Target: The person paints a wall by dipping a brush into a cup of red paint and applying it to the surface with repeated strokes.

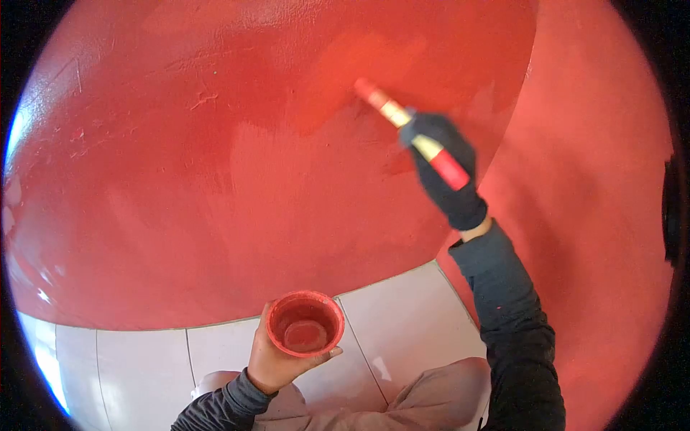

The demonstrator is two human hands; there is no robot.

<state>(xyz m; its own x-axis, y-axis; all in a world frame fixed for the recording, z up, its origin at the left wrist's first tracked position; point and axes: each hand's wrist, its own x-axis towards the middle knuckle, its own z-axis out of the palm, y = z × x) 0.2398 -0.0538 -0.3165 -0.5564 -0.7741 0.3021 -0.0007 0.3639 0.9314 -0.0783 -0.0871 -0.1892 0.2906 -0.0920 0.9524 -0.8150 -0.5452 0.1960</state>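
Observation:
My right hand point(443, 161), in a black glove, is closed around the handle of a paintbrush point(394, 113). The brush's red bristle end points up and left, over a brighter, wet-looking red patch on the red wall point(266, 201). The brush's pink-red handle end sticks out across the back of the glove. Lower down, my bare left hand point(277, 363) holds a red cup point(305, 294) upright by its side. Red paint point(305, 336) lies at the bottom of the cup, and its inner wall is coated with red.
A second red wall point(575, 179) meets the first at a corner on the right. White floor tiles point(144, 359) run along the foot of the wall. My bent legs point(438, 395) are at the bottom of the view. A dark object point(672, 212) shows at the far right edge.

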